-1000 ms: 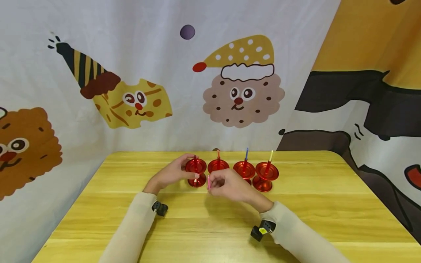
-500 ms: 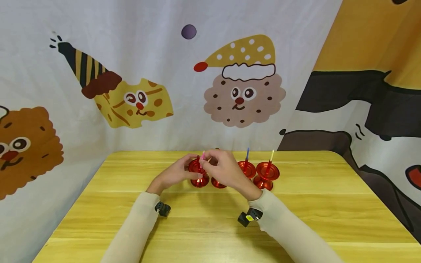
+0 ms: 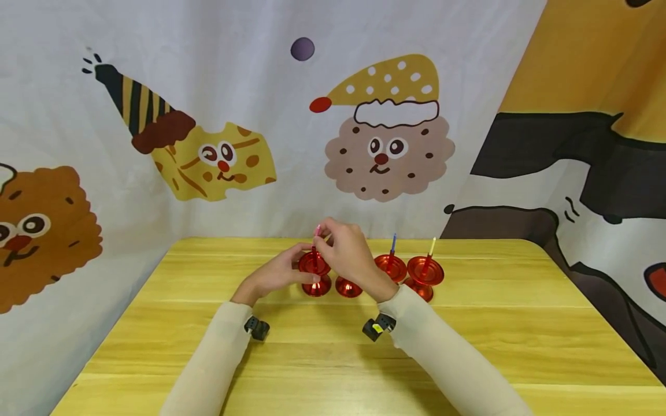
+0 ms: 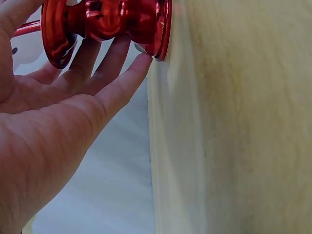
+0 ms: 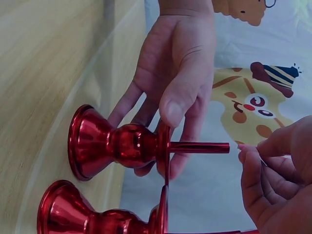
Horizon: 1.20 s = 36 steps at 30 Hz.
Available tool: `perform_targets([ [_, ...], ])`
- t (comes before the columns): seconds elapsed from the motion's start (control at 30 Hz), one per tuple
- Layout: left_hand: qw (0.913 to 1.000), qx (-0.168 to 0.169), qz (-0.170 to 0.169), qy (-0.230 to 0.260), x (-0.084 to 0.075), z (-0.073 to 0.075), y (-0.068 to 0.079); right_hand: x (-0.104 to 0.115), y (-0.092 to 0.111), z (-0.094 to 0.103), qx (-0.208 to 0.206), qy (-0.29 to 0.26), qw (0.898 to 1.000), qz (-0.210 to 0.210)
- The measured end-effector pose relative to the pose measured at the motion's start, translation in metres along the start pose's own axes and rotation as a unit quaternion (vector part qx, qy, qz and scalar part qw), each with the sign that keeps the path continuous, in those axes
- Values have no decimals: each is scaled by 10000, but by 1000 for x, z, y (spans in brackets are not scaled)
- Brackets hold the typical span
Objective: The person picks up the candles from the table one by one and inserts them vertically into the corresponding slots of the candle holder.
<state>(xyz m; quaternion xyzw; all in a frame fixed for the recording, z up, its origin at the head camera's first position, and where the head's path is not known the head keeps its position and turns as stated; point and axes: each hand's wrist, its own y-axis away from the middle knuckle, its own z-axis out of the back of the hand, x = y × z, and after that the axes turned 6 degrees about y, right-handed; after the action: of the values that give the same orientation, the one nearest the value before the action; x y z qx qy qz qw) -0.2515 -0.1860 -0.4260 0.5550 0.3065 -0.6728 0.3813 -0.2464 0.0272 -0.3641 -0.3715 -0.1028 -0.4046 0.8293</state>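
Observation:
At the left end of a row of shiny red metal candle holders, my left hand (image 3: 276, 273) grips one candle holder (image 3: 315, 287). It stands upright on the table. The right wrist view shows the thumb on its dish edge and the other fingers behind its stem. A thin tube (image 5: 200, 147) rises from the dish. Directly over that tube, my right hand (image 3: 346, 249) pinches a small pink candle (image 3: 318, 230) between thumb and fingertips. Only the candle's pink tip (image 5: 241, 146) shows in the right wrist view, a short gap from the tube's mouth.
Close on the right stands a second red holder (image 3: 348, 288), mostly behind my right hand. Farther right, one holder (image 3: 391, 267) bears a blue candle (image 3: 393, 245) and another (image 3: 425, 270) a yellow candle (image 3: 432, 247). A cartoon-printed cloth (image 3: 234, 219) hangs behind the wooden table (image 3: 333, 370).
My right hand has risen and moved left with the pink candle, from beside the holder to above its tube. The left hand and its holder have shifted slightly right.

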Motion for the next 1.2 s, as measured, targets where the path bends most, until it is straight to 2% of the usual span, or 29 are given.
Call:
perform_targets([
  [0.2,9999,-15,102,-64,0,1,0,-1,0,-2,51,229,9997,91],
  [0.47,10000,21,29,-31,1,1,1,1,0,-8,152,500,9981,339],
  [0.7,10000,9,6,-34,1,0,1,2,-1,-11,44,727,9964,442],
  [1.2,10000,-19,-13,-88,0,1,0,5,-2,-12,159,750,9965,320],
])
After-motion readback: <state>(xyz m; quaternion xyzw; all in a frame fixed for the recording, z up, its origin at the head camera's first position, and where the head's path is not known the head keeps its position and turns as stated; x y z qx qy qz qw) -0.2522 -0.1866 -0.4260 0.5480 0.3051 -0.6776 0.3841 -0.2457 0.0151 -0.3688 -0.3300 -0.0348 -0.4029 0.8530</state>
